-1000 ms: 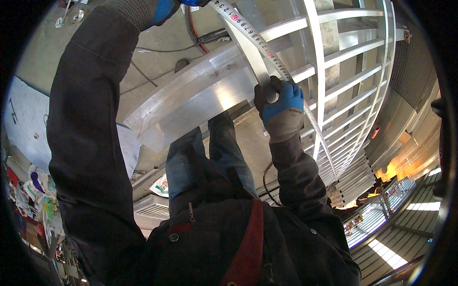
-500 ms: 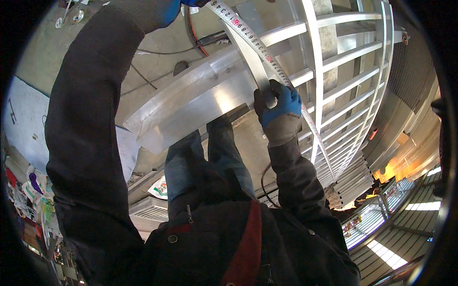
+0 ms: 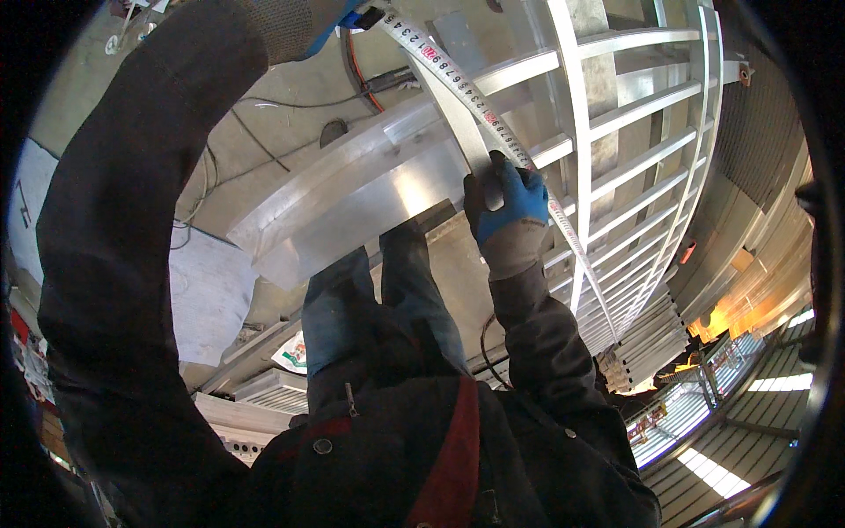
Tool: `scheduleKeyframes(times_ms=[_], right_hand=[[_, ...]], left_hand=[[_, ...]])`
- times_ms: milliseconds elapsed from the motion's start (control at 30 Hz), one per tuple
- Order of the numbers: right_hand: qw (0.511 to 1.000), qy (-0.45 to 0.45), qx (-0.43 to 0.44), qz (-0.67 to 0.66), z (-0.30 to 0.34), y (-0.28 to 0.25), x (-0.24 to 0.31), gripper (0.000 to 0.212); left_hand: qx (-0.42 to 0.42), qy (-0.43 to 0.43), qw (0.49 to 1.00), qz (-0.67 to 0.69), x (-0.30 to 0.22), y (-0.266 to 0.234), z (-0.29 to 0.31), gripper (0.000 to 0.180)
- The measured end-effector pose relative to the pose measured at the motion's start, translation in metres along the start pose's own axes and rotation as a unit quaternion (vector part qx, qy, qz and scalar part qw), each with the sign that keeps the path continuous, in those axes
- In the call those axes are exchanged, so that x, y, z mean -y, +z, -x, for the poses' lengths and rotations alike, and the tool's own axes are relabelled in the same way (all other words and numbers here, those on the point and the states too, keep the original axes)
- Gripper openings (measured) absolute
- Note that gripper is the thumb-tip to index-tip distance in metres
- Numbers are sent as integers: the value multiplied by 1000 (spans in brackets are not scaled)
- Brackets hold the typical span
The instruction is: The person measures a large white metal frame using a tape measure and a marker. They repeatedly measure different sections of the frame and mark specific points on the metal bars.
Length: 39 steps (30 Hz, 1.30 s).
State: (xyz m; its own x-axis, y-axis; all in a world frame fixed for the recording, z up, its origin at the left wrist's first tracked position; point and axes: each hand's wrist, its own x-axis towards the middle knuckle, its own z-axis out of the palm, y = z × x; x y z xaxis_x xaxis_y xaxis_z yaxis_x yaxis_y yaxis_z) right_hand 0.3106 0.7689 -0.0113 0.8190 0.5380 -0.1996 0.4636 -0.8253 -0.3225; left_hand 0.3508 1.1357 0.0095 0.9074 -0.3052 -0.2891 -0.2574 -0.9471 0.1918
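My left hand [image 3: 321, 25], gloved in blue and grey, is at the top edge, closed on the upper end of a tape measure [image 3: 458, 84]. Its fingers are partly cut off by the frame. From there the white blade slants down right, passes by my right hand [image 3: 510, 207] and runs on along a metal frame [image 3: 581, 132]. My right hand, in a blue-and-grey glove with dark fingertips, is closed around the near end of a flat metal bar [image 3: 453, 114]. The blade lies against or just behind its fingers; I cannot tell whether it is pinched too.
A wide shiny metal profile [image 3: 352, 198] crosses in front of my legs. The slatted frame fills the right side, with stacked metal lengths [image 3: 647, 348] beyond. Cables [image 3: 378, 84] lie on the floor near a white sheet [image 3: 207, 299] at left.
My left hand has come slightly lower into view, and its elbow has swung out to the left. My right hand has shifted a little left with the bar.
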Motion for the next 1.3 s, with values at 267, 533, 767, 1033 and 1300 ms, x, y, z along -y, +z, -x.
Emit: scheduleKeyframes(times_ms=[267, 533, 767, 1033, 1300], right_hand=[[1000, -5, -6, 9, 0, -1, 1, 41], [1000, 16, 12, -3, -1, 0, -1, 45], [1000, 17, 8, 17, 0, 0, 0, 44], [999, 26, 11, 17, 1, 2, 0, 46], [999, 31, 8, 16, 2, 1, 2, 45]], left_hand=[[13, 30, 999, 10, 2, -10, 0, 38], [22, 35, 999, 3, 2, -18, -3, 37], [-84, 16, 996, -4, 5, 7, -9, 19], [12, -31, 997, -73, -6, -3, -13, 8], [-64, -25, 992, -104, 0, 2, -14, 10]])
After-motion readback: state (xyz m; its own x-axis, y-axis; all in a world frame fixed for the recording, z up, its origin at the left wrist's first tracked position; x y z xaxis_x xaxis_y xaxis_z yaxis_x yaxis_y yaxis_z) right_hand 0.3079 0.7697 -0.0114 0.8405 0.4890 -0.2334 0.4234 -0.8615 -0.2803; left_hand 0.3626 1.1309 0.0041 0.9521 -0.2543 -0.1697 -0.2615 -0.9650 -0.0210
